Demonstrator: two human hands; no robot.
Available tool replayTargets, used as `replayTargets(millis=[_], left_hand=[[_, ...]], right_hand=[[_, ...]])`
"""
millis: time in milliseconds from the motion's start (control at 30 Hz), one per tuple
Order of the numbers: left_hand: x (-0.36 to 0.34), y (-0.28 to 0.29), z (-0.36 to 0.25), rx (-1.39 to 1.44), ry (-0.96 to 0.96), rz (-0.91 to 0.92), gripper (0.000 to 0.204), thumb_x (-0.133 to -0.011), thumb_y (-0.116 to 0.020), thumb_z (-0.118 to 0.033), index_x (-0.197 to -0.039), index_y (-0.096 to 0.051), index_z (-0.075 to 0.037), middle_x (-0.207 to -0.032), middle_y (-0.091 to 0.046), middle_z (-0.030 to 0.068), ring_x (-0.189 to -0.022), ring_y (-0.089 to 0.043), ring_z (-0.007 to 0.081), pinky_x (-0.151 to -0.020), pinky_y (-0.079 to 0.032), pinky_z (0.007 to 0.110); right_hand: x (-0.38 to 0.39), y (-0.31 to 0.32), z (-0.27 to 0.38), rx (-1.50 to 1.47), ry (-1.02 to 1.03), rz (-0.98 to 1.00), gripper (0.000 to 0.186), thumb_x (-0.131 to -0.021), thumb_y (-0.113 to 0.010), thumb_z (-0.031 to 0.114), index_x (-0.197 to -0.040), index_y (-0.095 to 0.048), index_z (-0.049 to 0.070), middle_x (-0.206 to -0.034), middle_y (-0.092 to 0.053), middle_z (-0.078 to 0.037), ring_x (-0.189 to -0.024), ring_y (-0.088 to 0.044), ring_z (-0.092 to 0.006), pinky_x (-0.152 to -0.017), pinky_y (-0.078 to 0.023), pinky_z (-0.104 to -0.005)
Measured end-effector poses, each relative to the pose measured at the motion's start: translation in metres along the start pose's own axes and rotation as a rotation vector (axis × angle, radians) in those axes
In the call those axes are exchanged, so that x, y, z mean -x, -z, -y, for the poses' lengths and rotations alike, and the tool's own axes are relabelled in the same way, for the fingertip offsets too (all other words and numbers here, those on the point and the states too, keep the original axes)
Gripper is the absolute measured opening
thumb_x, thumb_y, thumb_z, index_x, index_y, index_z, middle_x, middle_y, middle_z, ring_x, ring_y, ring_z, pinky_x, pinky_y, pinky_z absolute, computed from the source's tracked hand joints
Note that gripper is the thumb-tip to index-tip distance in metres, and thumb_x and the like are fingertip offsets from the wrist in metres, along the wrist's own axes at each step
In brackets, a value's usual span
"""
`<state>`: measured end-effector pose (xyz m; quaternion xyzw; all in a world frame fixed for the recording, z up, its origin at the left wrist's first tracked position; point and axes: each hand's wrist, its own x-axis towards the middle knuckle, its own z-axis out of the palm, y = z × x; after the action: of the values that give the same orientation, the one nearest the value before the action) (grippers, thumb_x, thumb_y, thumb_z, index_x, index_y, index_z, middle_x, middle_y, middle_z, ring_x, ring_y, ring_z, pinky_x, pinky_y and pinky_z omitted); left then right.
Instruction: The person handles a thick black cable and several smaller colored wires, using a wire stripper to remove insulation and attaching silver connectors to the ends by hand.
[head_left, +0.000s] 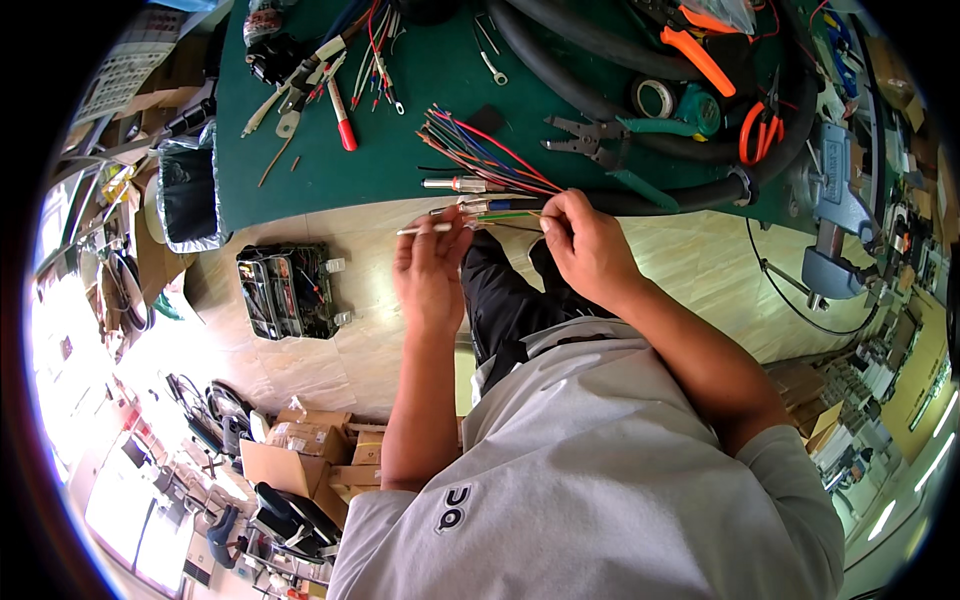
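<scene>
At the table's near edge, a thick black cable ends in a fan of thin red, blue, brown and black wires and a few thicker cores with metal ends. My left hand is closed beside these ends, a thin white rod between its fingers. The fingers of my right hand pinch a green wire near the cable. What lies inside my left palm is hidden. Just beyond, wire strippers with green handles lie on the table.
On the green table lie a red-capped marker, a tape roll, orange-handled pliers and more cable. A blue-grey vise stands at the right edge. A lined bin and an open toolbox are at left.
</scene>
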<state>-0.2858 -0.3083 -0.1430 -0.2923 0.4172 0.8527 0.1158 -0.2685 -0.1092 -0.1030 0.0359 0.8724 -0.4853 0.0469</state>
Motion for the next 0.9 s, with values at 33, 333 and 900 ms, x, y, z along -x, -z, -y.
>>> replayTargets(millis=[33,333,900], left_hand=[[0.002,0.005,-0.003,-0.028,-0.062,-0.026,0.009,-0.098,-0.049,-0.008,-0.103,-0.055,-0.003,-0.106,-0.065,0.0165,-0.099,-0.065,0.0269,-0.089,-0.054,0.038],[0.054,-0.053,-0.066,-1.212,-0.705,0.291,0.025,-0.081,-0.067,0.0,-0.106,-0.065,-0.004,-0.069,-0.05,0.0016,-0.06,-0.043,0.0105,-0.055,-0.039,0.025],[0.054,-0.061,-0.045,-1.185,-0.611,0.138,0.009,-0.082,-0.069,-0.004,-0.082,-0.06,-0.004,-0.068,-0.058,0.0024,-0.056,-0.049,0.0149,-0.053,-0.042,0.031]], right_hand=[[0.003,0.005,0.003,0.005,-0.005,-0.004,0.015,-0.09,-0.06,0.006,-0.097,-0.047,0.003,-0.075,-0.061,-0.014,-0.066,-0.063,-0.0354,-0.057,-0.049,-0.041],[0.008,0.038,0.035,-0.104,-0.008,0.014,0.015,-0.089,-0.062,0.003,-0.097,-0.049,0.001,-0.079,-0.063,-0.014,-0.068,-0.064,-0.0316,-0.061,-0.05,-0.0342],[0.024,0.039,0.056,0.067,0.277,-0.054,0.015,-0.087,-0.065,0.005,-0.094,-0.051,0.005,-0.074,-0.061,-0.01,-0.062,-0.063,-0.0279,-0.053,-0.049,-0.0364]])
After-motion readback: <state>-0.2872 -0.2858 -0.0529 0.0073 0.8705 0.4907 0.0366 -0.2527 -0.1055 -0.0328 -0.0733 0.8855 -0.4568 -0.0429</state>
